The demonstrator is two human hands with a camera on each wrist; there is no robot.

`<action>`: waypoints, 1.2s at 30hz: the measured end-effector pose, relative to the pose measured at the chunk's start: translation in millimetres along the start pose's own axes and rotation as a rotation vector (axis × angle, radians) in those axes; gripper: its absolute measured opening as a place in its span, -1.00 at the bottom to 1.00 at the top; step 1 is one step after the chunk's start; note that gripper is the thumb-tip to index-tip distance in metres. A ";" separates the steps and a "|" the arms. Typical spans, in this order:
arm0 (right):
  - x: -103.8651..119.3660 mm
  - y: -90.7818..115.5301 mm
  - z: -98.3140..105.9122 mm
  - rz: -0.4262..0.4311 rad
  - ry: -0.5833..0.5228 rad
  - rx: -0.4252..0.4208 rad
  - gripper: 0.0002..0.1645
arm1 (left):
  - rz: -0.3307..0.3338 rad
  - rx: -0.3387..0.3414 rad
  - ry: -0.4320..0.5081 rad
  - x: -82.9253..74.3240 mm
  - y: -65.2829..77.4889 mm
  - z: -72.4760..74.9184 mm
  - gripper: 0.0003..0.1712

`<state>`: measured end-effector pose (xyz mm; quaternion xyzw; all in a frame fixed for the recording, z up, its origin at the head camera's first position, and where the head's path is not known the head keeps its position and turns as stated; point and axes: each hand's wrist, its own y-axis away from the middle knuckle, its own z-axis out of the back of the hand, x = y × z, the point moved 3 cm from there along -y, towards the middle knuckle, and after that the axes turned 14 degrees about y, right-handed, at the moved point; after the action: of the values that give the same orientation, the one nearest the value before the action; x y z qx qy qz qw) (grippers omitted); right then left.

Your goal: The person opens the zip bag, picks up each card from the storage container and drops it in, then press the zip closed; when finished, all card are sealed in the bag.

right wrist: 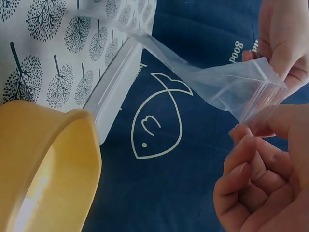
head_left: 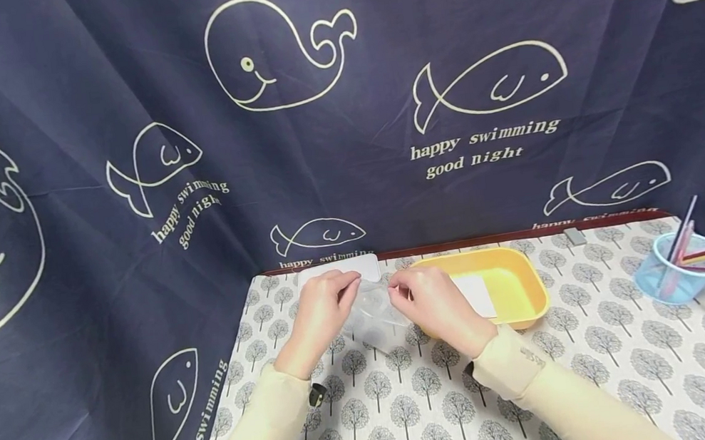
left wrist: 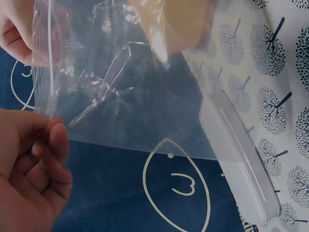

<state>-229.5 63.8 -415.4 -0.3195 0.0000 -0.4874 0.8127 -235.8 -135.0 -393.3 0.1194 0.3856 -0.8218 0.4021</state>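
Observation:
A clear zip-lock bag (head_left: 376, 321) hangs between my two hands above the table. My left hand (head_left: 323, 309) pinches one end of its zip edge between thumb and forefinger. At the other end of that edge, the fingertips of my right hand (head_left: 435, 301) pinch the plastic, as the right wrist view of the bag (right wrist: 227, 87) shows. In the left wrist view the bag (left wrist: 135, 96) looks flat and see-through, and I make out nothing inside it. Just behind the hands lies a long white case (head_left: 360, 268), partly covered by my left hand.
A yellow basin (head_left: 517, 289) with a white card (head_left: 478, 296) in it stands right of the bag, partly behind my right hand. Farther right, a light blue cup (head_left: 671, 276) holds several pens or sticks. A small grey block (head_left: 575, 237) lies near the back edge.

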 end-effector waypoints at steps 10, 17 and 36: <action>4.5 5.7 2.2 0.014 0.028 0.004 -0.96 | -0.089 -0.132 -0.020 1.0 -1.5 4.9 -0.91; 6.1 12.9 4.0 -0.038 0.018 0.068 -0.92 | -0.091 -0.159 -0.012 1.9 -0.2 7.2 -0.89; -5.7 7.7 4.6 -0.053 -0.001 0.028 -0.89 | -0.083 -0.106 0.012 4.0 19.3 17.9 -0.87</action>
<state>-225.0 73.2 -417.5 -0.3081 -0.0155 -0.5085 0.8039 -221.8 -157.7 -393.7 0.0868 0.4358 -0.8153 0.3712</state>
